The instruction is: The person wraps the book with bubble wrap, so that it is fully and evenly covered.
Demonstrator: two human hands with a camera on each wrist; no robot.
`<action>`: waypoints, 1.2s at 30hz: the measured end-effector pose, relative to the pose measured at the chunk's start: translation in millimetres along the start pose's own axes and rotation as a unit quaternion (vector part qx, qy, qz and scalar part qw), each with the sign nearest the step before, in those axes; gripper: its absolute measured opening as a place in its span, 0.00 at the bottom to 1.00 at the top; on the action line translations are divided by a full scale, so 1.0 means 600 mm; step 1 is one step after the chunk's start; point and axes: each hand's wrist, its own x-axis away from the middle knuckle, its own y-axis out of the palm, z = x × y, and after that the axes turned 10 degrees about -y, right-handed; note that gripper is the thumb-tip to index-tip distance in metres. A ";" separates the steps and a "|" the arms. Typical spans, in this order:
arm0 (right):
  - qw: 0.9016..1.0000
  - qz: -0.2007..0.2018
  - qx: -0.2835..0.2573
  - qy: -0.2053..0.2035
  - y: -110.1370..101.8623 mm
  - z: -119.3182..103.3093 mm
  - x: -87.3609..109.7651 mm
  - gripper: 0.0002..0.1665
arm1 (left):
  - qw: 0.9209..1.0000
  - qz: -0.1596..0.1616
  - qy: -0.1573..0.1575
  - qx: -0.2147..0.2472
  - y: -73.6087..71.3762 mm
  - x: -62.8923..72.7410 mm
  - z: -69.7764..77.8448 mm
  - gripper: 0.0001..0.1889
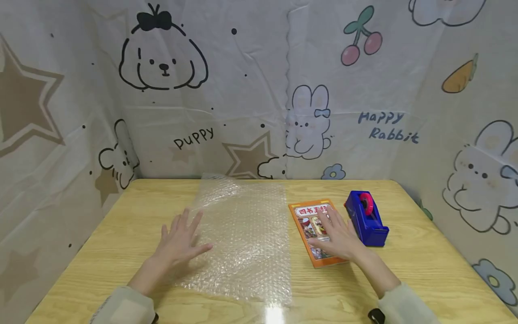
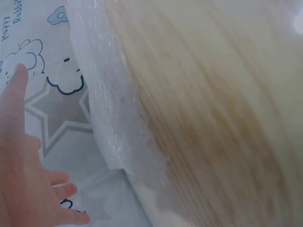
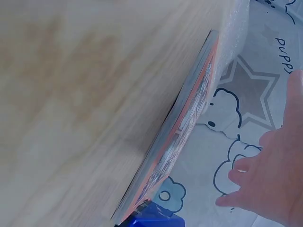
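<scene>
A sheet of clear bubble wrap (image 1: 243,243) lies flat on the middle of the table. Fingers spread, my left hand (image 1: 178,240) hovers over its left edge and holds nothing. To the right of the sheet is an orange-covered book (image 1: 305,231) with Chinese lettering and pictures. My right hand (image 1: 337,236) is above this book, fingers spread, hiding part of its cover. In the right wrist view a gap shows between that hand (image 3: 270,175) and the book (image 3: 175,132). Just right of the book stands a blue tape dispenser (image 1: 366,220) carrying a pink roll.
The wooden table (image 1: 154,198) carries these things. A pale cloth (image 1: 243,90) printed with puppies, rabbits and stars hangs behind it and along both sides. The bubble wrap reaches the table's back edge.
</scene>
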 end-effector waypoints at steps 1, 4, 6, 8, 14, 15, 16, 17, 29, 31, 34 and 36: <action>1.000 -0.001 -0.005 0.000 0.000 -0.001 -0.003 0.54 | 1.000 0.007 0.003 -0.005 -0.001 0.000 -0.002 0.48; 1.000 0.001 -0.012 -0.012 0.000 -0.002 -0.015 0.53 | 1.000 0.022 0.010 -0.020 -0.006 0.002 -0.010 0.48; 1.000 0.003 -0.016 -0.021 0.000 -0.003 -0.024 0.52 | 0.999 0.027 0.011 -0.030 -0.010 0.003 -0.016 0.47; 0.999 0.002 -0.025 -0.021 -0.001 -0.004 -0.033 0.52 | 0.999 0.030 0.009 -0.037 -0.014 0.004 -0.021 0.47; 0.997 -0.025 -0.068 0.000 -0.005 -0.013 -0.054 0.53 | 1.000 0.018 0.004 -0.017 -0.020 0.007 -0.038 0.46; 0.997 -0.030 -0.070 0.001 -0.005 -0.015 -0.057 0.53 | 1.000 0.016 0.005 -0.015 -0.020 0.008 -0.041 0.46; 0.997 -0.033 -0.072 -0.001 -0.004 -0.017 -0.061 0.53 | 1.000 0.013 0.007 -0.014 -0.020 0.009 -0.045 0.45; 0.997 -0.036 -0.073 -0.003 -0.003 -0.019 -0.064 0.53 | 1.000 0.013 0.012 -0.016 -0.020 0.011 -0.049 0.45; 0.996 -0.065 -0.039 -0.046 0.030 -0.044 -0.112 0.56 | 0.994 -0.072 0.020 -0.082 -0.028 0.040 -0.087 0.50; 0.995 -0.075 -0.043 -0.042 0.034 -0.049 -0.119 0.56 | 0.993 -0.095 0.016 -0.066 -0.029 0.042 -0.088 0.50; 0.995 -0.089 -0.036 -0.028 0.040 -0.052 -0.126 0.56 | 0.991 -0.131 0.012 -0.039 -0.028 0.043 -0.088 0.50; 0.994 -0.101 -0.044 -0.014 0.042 -0.053 -0.128 0.56 | 0.988 -0.149 0.011 -0.029 -0.026 0.043 -0.088 0.50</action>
